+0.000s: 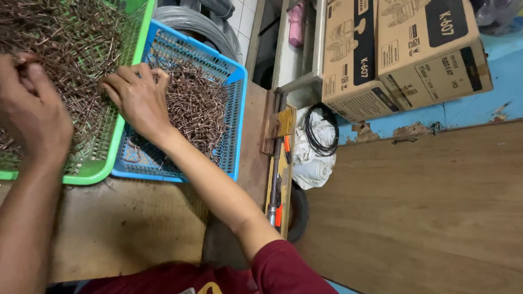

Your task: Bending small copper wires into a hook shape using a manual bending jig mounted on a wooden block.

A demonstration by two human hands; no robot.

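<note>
Where both hands [139, 98] rest, thin coppery wire pieces [199, 109] tangle.

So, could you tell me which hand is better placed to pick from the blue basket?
The right hand: it already rests over the blue basket of copper pieces. The left hand is over the green basket.

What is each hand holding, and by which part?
Left hand pinches something small at its fingertips; what cannot be told. Right hand rests on the wire pieces, gripping nothing visible.

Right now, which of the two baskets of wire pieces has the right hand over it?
The blue basket, right of the green basket. The right hand rests on its near rim.
</note>
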